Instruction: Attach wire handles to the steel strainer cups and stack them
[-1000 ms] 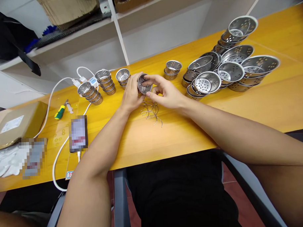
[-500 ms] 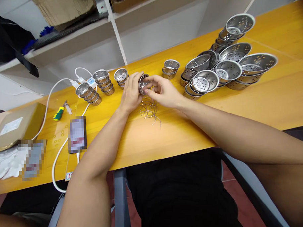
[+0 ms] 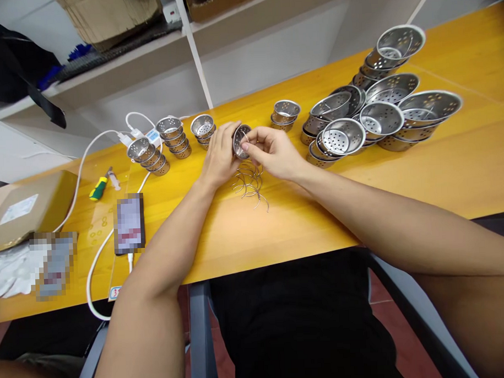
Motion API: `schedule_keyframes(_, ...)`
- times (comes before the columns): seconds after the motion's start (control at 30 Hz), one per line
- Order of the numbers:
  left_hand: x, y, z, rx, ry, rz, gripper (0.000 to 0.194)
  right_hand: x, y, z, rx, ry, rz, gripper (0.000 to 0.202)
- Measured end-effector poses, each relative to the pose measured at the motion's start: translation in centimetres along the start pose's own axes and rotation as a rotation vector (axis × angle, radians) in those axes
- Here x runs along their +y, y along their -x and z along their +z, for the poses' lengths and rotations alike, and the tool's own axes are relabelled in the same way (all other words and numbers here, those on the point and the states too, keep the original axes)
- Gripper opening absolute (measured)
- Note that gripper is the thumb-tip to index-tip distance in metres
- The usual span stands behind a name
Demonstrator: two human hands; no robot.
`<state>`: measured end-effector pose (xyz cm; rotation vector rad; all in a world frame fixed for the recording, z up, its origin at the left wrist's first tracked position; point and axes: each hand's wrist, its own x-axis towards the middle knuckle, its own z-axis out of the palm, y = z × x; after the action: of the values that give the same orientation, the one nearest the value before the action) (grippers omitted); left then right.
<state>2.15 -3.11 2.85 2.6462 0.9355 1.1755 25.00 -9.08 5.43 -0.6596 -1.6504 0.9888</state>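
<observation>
2 hands at a perforated metal cup (image 3: 238, 144), tilted above the table (image 3: 232, 228).
The left hand (image 3: 220, 155) grasps it; the right hand's (image 3: 274, 150) fingers are at its mouth, whether gripping a wire I can't tell. Curved wires (image 3: 250, 184) lie just below.

the held cup (image 3: 239, 142), in the grip, is perforated metal with a smooth sheen. just below the grip, thin wires (image 3: 248, 184) look like bright, smooth metal. to its right, the stacked cups (image 3: 339, 137) look like polished steel (almost mirror-like in spots). the tabletop (image 3: 237, 233) beneath is glossy and wood-like; well left, the box (image 3: 56, 204) is matt cardboard.
</observation>
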Motion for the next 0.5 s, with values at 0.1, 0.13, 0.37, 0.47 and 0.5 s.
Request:
schedule_keyframes(0.1,0.3,0.3,-0.1,-0.007,0.004,0.015,0.094,0.3,0.0,-0.9,0.067,0.103,-0.071,0.058)
schedule_keyframes(0.13,0.4,0.4,-0.1,-0.007,0.008,0.01,0.097,0.1,0.1,-1.3,0.061,0.174,-0.097,0.059)
schedule_keyframes(0.37,0.6,0.7,-0.7,0.022,0.028,-0.04,0.101,-1.7,-0.2,-4.3,-0.204,0.535,-0.302,0.04)
schedule_keyframes(0.47,0.3,0.6,-1.0,0.022,0.001,-0.05,0.101,-1.5,-0.6,-4.9,-0.257,0.558,-0.309,0.034)
schedule_keyframes(0.5,0.3,0.6,-1.1,0.014,-0.01,-0.055,0.101,-1.4,-0.7,-5.0,-0.27,0.56,-0.313,0.033)
